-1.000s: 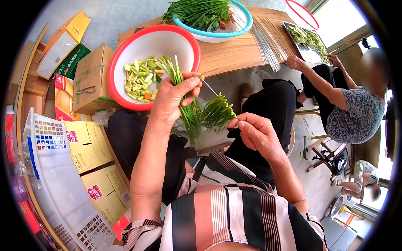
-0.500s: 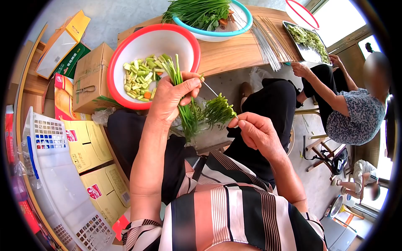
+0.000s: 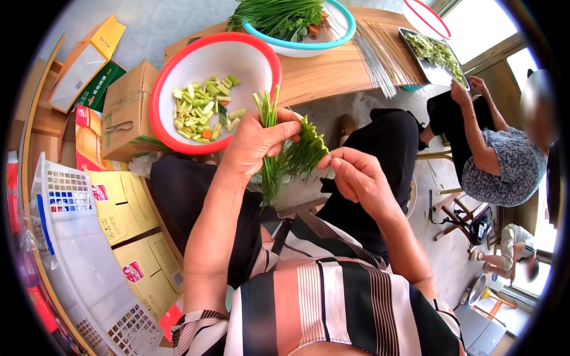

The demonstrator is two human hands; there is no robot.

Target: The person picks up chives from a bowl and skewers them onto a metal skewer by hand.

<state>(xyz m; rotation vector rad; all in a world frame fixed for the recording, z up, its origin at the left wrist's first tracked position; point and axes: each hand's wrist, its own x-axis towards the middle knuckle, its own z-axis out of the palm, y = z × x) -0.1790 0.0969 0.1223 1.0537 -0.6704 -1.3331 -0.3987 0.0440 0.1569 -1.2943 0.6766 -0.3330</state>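
Observation:
My left hand point(image 3: 256, 142) is closed around a bunch of green chives point(image 3: 270, 175), cut ends up and leaves hanging down. Thumb and forefinger of that hand are at the far end of a thin metal skewer point(image 3: 289, 110). Green chive pieces point(image 3: 304, 148) are packed along the skewer, leaves hanging below it. My right hand point(image 3: 359, 178) pinches the skewer's near end; most of the shaft is hidden by the greens. Just beyond my left hand, a red-rimmed white bowl point(image 3: 275, 56) holds cut pale-green vegetable chunks point(image 3: 205, 107) and a bit of carrot.
A wooden table point(image 3: 314, 80) carries a blue-rimmed bowl point(image 3: 350, 29) of long greens, loose metal skewers point(image 3: 377, 62) and a metal tray point(image 3: 439, 77) of filled skewers. A co-worker point(image 3: 504, 154) sits at right. Cardboard boxes point(image 3: 127, 113) and a white plastic basket point(image 3: 77, 249) stand left.
My left hand has moved right and slightly down, nearer my right hand. The greens on the skewer now sit close against the left fingers. The co-worker's hands have shifted beside the tray.

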